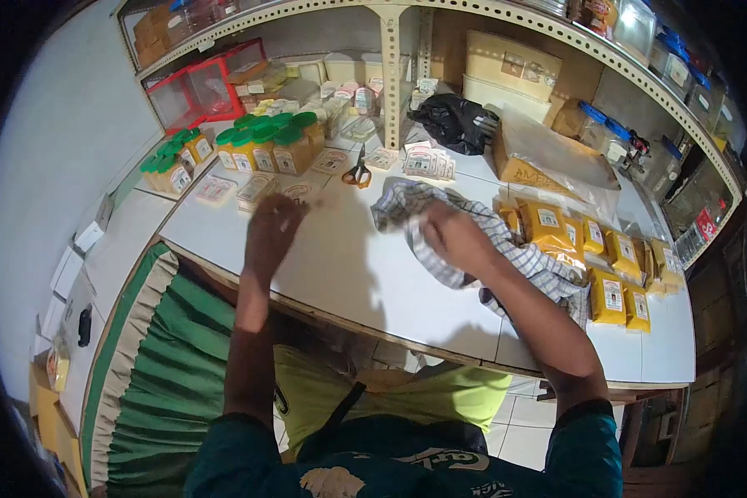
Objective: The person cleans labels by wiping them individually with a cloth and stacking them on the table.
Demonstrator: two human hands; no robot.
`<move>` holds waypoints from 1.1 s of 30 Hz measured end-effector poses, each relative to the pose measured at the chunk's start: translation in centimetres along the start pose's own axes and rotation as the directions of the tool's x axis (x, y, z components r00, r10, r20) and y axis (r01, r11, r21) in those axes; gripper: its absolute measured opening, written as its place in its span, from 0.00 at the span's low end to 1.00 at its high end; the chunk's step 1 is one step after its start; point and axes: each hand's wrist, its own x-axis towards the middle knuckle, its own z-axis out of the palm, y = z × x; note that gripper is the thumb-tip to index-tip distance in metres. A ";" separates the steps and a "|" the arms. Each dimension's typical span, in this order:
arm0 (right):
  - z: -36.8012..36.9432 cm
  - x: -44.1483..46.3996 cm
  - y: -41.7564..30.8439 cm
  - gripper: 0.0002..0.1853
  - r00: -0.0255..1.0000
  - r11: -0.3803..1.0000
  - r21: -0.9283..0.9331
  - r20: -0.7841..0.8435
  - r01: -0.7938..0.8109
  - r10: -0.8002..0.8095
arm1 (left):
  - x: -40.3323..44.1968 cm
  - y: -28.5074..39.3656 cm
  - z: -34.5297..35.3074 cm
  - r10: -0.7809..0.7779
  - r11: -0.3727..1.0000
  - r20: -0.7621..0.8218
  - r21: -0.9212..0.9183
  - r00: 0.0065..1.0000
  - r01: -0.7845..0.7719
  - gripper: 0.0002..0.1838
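- Checked cloth [510,236]: bunched on white tabletop [332,270], spreads from right hand's 10 o'clock round to its 4 o'clock.
- Right hand [456,239]: over cloth's near-left part, fingers bent, narrow; blurred, can't tell if cloth is pinched.
- Left hand [275,222]: well apart from cloth, which is off at its 3 o'clock; fingers curled, gap narrow, can't tell if anything's held.
- Label stacks [255,189]: just beyond left hand, 11 o'clock.
- Green-lidded jars [263,149]: left hand's 12 o'clock, behind labels.
- Scissors [357,174]: left hand's 2 o'clock, orange-black handles toward person.
- Black plastic bag [455,122]: right hand's 12 o'clock, past cloth.
- Yellow packets [608,295]: right hand's 3 to 4 o'clock, beside cloth.
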 end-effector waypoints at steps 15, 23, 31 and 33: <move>3.9 -0.3 -7.1 0.07 0.999 0.943 0.334 0.052 -0.007 -0.011 | -5.0 7.8 1.2 0.180 0.977 0.394 -0.181 0.901 -0.116 0.06; 4.8 0.2 -4.6 0.05 0.999 0.920 0.391 -0.037 0.012 0.003 | -5.5 7.8 1.5 0.240 0.947 0.331 -0.288 0.912 -0.145 0.07; 6.1 -0.1 -2.6 0.07 0.960 0.726 0.661 -0.030 -0.189 0.278 | -5.5 7.6 2.5 0.427 0.886 0.366 -0.355 0.827 -0.300 0.12; 5.3 0.0 -3.2 0.11 0.989 0.871 0.490 -0.142 0.030 0.046 | -5.4 7.8 2.3 0.408 0.895 0.387 -0.346 0.827 -0.280 0.12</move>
